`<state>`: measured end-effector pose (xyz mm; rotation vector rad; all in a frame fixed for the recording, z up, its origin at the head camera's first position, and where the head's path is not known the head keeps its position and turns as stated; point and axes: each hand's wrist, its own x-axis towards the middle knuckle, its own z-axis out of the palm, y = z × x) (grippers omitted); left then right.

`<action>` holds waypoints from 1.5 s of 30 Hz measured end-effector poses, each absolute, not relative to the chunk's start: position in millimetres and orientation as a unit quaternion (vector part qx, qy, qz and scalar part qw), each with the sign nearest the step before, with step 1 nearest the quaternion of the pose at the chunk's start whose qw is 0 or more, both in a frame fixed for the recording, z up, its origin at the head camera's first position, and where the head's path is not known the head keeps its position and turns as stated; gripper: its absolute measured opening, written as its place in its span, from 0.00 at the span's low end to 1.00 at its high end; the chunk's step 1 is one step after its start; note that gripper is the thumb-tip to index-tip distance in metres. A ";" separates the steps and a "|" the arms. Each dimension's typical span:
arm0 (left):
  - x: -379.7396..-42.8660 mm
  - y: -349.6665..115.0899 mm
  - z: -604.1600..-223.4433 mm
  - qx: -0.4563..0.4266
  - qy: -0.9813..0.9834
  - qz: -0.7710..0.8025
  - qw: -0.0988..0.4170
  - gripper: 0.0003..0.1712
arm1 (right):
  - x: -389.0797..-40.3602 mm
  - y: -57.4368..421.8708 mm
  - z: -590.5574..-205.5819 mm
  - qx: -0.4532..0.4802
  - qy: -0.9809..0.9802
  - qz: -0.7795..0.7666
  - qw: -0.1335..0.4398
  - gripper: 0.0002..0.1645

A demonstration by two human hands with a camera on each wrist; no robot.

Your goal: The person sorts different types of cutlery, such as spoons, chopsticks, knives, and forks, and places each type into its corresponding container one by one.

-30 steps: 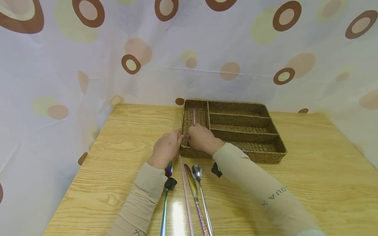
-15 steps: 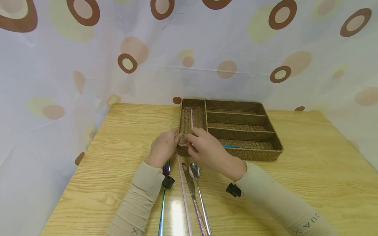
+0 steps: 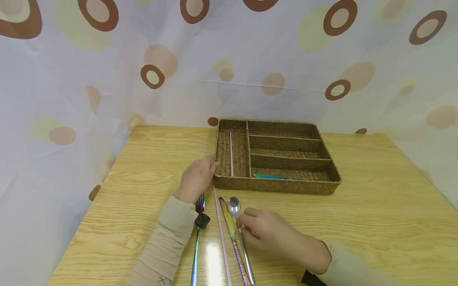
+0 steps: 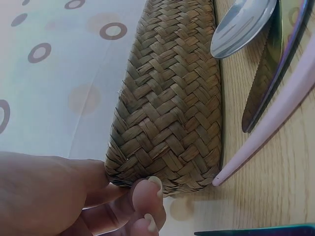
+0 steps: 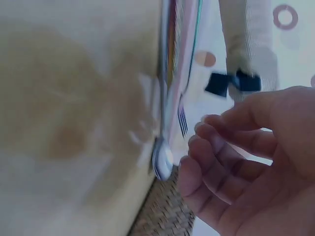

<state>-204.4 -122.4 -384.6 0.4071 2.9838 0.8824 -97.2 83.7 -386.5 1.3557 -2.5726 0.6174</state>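
Out of the woven tray point(image 3: 277, 186) came the right hand point(image 3: 267, 232), loosely bent and holding nothing, near the shiny spoon point(image 3: 234, 205) on the wood table point(image 3: 379, 182). The left hand point(image 3: 196, 178) pinches the tray's bumpy corner. Inside lies a thin pink stick point(image 3: 231, 155).

Loosely bent fingers point(image 5: 191, 176) hang near a silver spoon point(image 5: 162, 160), a fork point(image 5: 182, 117) and a woven basket point(image 5: 167, 209).

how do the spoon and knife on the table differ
The spoon is plain silver; the knife has a gold-toned blade and a speckled purple-and-gold handle. The spoon ends in a rounded bowl, the knife in a narrow blade. Both lie on the table, heads toward the woven tray.
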 end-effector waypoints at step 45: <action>-204.8 -121.5 -384.7 0.125 0.951 0.284 0.001 0.21 | -64.4 88.3 -404.2 0.399 -0.881 0.247 -0.056 0.11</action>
